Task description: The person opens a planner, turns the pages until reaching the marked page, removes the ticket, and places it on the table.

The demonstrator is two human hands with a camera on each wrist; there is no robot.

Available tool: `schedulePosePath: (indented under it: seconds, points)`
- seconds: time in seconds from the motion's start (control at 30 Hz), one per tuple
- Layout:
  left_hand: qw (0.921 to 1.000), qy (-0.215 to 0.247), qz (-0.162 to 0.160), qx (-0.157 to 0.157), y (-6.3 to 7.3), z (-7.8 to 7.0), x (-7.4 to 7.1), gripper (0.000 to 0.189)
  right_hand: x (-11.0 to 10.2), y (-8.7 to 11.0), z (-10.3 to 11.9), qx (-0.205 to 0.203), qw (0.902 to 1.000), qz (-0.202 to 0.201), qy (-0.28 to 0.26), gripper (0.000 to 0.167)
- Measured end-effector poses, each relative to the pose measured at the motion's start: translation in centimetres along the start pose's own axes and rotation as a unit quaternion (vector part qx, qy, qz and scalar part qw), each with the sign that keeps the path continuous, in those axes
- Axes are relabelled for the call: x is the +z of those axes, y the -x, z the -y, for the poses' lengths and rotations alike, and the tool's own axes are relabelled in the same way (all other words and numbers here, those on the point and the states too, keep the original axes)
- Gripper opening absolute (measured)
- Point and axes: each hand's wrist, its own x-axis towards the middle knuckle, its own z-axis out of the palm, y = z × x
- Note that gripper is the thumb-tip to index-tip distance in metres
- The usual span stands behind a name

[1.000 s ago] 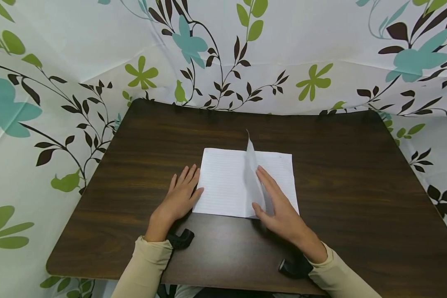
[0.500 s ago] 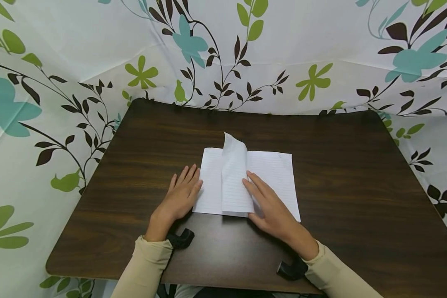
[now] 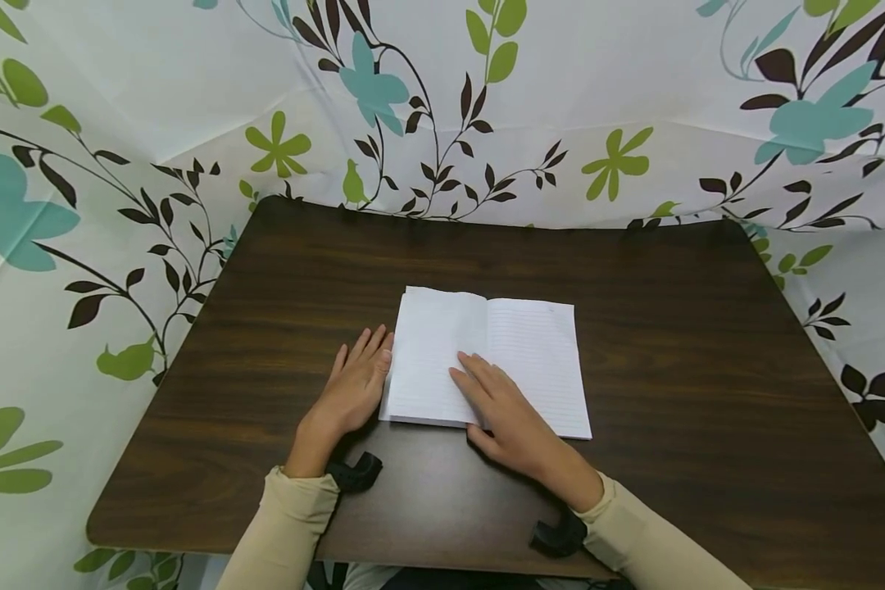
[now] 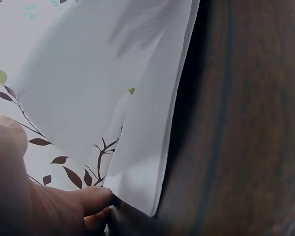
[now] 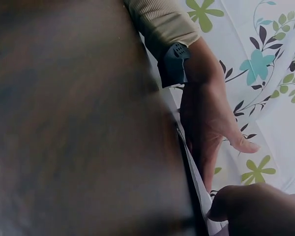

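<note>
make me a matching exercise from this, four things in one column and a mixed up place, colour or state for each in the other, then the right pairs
Column one:
1. notebook
2. left hand
3. right hand
4. table

Column two:
A. at the notebook's left edge
B. dark brown, with a wood grain
C. white and lined, lying open
D. across the notebook's near edge

Pairs: 1-C, 2-A, 3-D, 4-B

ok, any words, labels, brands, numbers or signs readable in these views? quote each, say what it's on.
None readable.
Notebook: ruled lines; a faint speck near the right page's top edge, too small to read.
Cloth: printed plants and birds, no lettering seen.
Left band, right band: no legible marking.
Table: none seen.
</note>
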Motion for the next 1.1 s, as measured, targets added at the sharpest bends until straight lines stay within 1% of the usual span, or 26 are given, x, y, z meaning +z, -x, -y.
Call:
schedulePosePath:
  seconds: [0.17,0.3,0.47,0.57,0.7,0.77,0.87,1.0,1.1]
  points:
    - [0.9999,-0.001,0.011,-0.005,0.0,0.1,0.0,0.067,0.4,0.0,0.1,0.007,0.9996,0.02,0.018,0.07]
    - [0.9998,-0.011,0.016,-0.008,0.0,0.1,0.1,0.068,0.6,0.1,0.0,0.012,0.999,0.03,0.03,0.066]
    - [0.9996,-0.027,0.008,-0.003,0.0,0.0,0.1,0.07,0.7,0.0,0.0,0.015,0.9981,0.044,0.041,0.063]
    - [0.9995,-0.031,0.001,0.004,0.1,0.0,0.2,0.071,0.7,0.0,0.0,0.014,0.9979,0.049,0.04,0.061]
    - [0.9988,-0.047,0.002,0.007,0.2,0.2,0.3,0.075,0.6,0.0,-0.2,0.012,0.9985,0.049,0.021,0.061]
    - [0.9984,-0.055,0.005,0.007,0.1,0.3,0.3,0.077,0.5,0.0,-0.4,0.019,0.9989,0.042,0.004,0.059]
    - [0.9982,-0.059,0.008,0.009,0.1,0.4,0.3,0.078,0.2,-0.1,-0.8,0.044,0.9984,0.019,-0.032,0.051]
    - [0.9983,-0.055,0.01,0.013,0.0,0.4,0.3,0.078,-0.4,-0.2,-1.5,0.072,0.9932,-0.032,-0.086,0.04]
    - [0.9984,-0.054,0.008,0.013,0.1,0.4,0.3,0.078,-0.8,-0.2,-2.1,0.086,0.9889,-0.065,-0.102,0.036]
